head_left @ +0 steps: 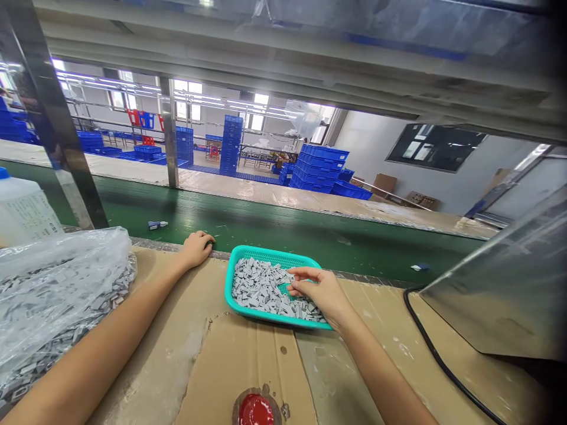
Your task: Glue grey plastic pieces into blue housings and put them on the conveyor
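Printed label [32, 213] on white jug [18, 192], lettering too blurred, no text readable

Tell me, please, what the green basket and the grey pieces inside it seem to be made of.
Green basket: most likely moulded plastic, slightly glossy; the smooth rounded rim and regular small holes suggest it.
Grey pieces: perhaps plastic too, rather matte, evenly coloured; they are too small to be sure.

Arms [110, 330] outstretched, left grip [197, 249] loosely curled, right grip [319, 293] bent-fingered
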Demonstrator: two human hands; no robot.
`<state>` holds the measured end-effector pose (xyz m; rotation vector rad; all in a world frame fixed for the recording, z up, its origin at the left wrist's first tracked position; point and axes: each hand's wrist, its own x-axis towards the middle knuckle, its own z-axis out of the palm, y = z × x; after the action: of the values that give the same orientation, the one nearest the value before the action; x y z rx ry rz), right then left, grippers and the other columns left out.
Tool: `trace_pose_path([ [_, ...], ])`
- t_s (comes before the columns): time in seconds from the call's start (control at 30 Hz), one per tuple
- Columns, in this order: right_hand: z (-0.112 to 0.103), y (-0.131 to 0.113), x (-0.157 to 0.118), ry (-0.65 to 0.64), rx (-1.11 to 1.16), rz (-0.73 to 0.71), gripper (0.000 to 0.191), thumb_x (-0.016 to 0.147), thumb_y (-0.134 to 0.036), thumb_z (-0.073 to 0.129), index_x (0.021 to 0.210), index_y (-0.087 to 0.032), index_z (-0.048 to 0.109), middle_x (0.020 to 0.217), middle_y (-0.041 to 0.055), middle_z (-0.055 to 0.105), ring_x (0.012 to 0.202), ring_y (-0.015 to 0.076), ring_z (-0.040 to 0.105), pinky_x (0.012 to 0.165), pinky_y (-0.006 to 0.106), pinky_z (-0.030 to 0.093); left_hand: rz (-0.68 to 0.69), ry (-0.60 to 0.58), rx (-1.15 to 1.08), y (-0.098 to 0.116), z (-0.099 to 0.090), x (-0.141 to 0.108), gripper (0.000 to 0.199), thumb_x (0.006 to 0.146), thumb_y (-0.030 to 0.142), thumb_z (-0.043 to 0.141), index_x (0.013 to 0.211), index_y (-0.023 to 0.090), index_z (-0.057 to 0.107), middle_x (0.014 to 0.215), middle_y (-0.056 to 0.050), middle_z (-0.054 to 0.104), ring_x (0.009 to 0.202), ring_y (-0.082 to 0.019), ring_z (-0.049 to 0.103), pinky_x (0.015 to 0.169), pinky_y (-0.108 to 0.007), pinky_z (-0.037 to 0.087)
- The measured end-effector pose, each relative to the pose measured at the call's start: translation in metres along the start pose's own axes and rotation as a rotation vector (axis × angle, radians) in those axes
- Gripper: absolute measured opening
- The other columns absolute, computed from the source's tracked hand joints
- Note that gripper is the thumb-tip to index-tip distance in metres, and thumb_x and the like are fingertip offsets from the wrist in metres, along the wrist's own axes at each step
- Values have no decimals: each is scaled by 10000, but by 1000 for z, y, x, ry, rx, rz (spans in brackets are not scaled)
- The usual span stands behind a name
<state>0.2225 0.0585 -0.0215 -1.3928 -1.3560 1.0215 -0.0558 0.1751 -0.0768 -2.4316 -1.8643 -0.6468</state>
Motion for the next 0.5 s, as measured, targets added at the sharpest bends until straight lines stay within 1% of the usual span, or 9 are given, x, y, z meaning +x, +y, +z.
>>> trace_pose_path([
  [0.07,0,1,1,4,11,1,147,561,-164,626,703,-161,589,616,-6,535,537,154,618,560,308,555,-3,2,4,0,1,0,348,769,256,326,1006,198,574,1039,-84,541,974,-228,484,830,-340,396],
  [0.17,0,1,0,-5,10,-2,106,551,-156,626,608,-155,537,570,-6,555,507,144,611,545,291,539,-6,4,6,1,2,-1,356,766,254,316,1002,185,574,1032,-95,540,972,-242,482,822,-353,396],
  [0.27,2,-2,-3,-35,15,-1,116,559,-172,625,583,-153,513,562,-1,577,576,166,634,554,280,527,-10,2,10,0,3,-1,357,765,260,312,998,189,574,1033,-98,538,966,-252,481,800,-356,402],
  [0.33,2,-4,-6,-58,18,7,136,557,-195,641,573,-150,514,549,3,587,605,178,640,559,281,521,-14,-3,15,-1,4,-1,354,764,267,315,1000,201,570,1039,-93,535,966,-252,481,792,-350,404],
  [0.5,2,-7,-9,-123,15,28,206,486,-241,723,562,-122,573,545,21,621,521,145,615,593,298,516,-36,-6,32,-3,4,0,355,762,281,319,1014,203,558,1050,-96,522,981,-262,471,796,-358,397],
])
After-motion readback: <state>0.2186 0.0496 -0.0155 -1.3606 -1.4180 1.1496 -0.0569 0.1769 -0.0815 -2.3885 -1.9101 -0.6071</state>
